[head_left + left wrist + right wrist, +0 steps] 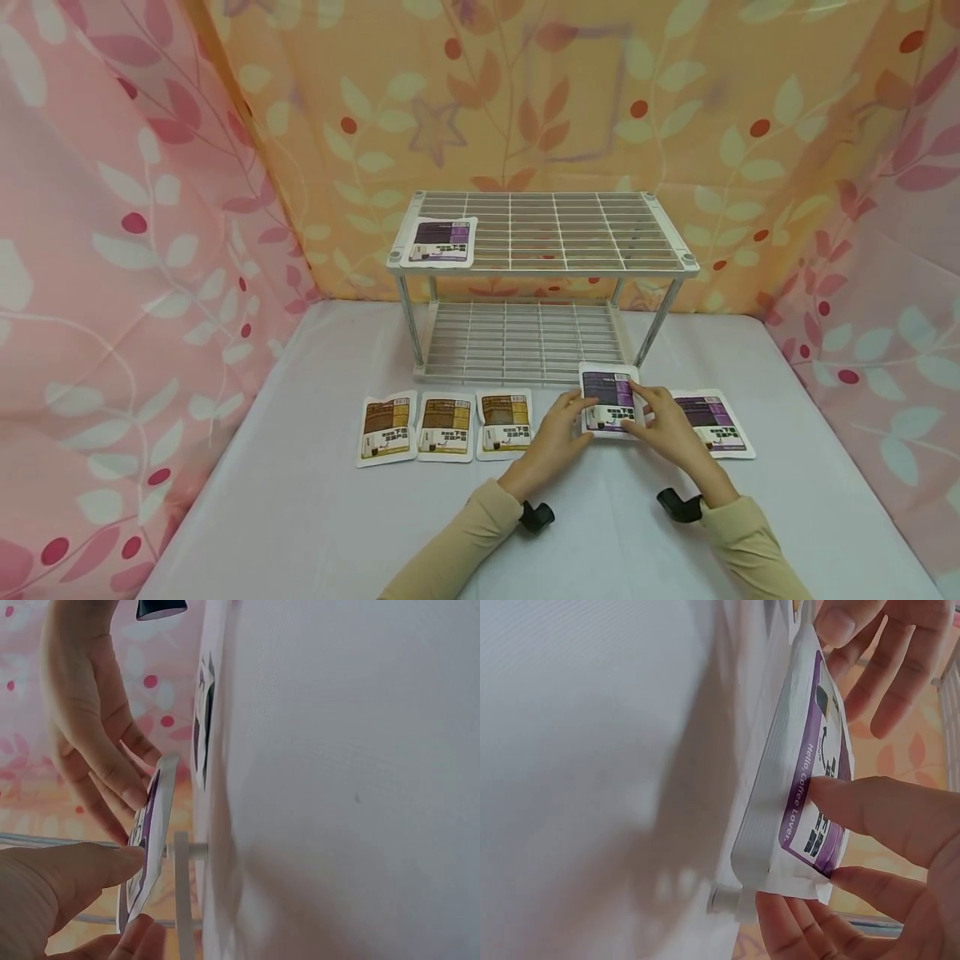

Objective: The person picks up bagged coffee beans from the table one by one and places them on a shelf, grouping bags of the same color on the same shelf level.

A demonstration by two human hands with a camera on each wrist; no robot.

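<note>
Both hands hold a white and purple coffee packet [609, 390] above the table in front of the rack. My left hand [553, 440] pinches its left side, thumb on the printed face and fingers behind. At the opposite side, my right hand [669, 427] grips the edge; in the right wrist view its thumb [877, 814] lies on the print reading "Hello, Coffee Lover", with fingers under the back. A second purple packet [716, 421] lies on the table, partly behind the right hand. Another purple packet [441, 242] rests on the rack's top left corner.
A white two-tier wire rack [566, 272] stands at the back of the white table [315, 533]. Left of the hands, three brown-gold packets lie in a row: left [387, 427], middle [446, 425] and right [504, 423]. Floral curtains [150, 275] surround the table.
</note>
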